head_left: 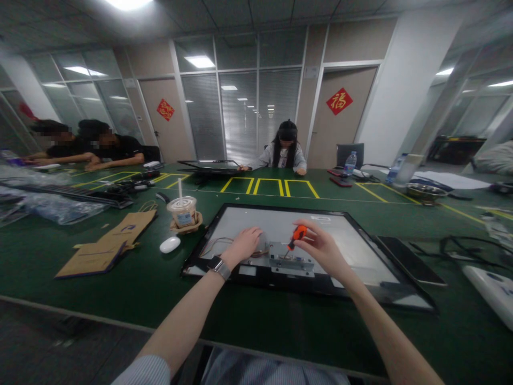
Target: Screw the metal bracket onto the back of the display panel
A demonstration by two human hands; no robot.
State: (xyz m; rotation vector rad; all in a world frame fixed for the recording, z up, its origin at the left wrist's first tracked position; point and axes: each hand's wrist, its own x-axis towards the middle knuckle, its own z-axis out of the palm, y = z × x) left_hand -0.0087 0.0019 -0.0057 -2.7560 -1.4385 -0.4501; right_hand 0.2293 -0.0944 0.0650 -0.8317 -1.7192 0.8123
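A flat display panel (344,235) with a black frame lies on the green table, its grey back facing up. Near its front edge sits a metal bracket (294,266) with small screws or holes. My right hand (320,247) grips a screwdriver (297,236) by its orange and black handle, and the shaft points down at the bracket. To the bracket's left, my left hand (245,245) lies with fingers stretched out over the panel, beside thin cables (214,241). A watch (219,267) is on the left wrist. Whether the screwdriver tip sits in a screw is too small to tell.
Left of the panel are a lidded drink cup (184,213), a white mouse (170,245) and a paper bag (116,240). To the right lie a dark flat device (411,260), black cables and a white case (491,291). Other people sit across and to the left.
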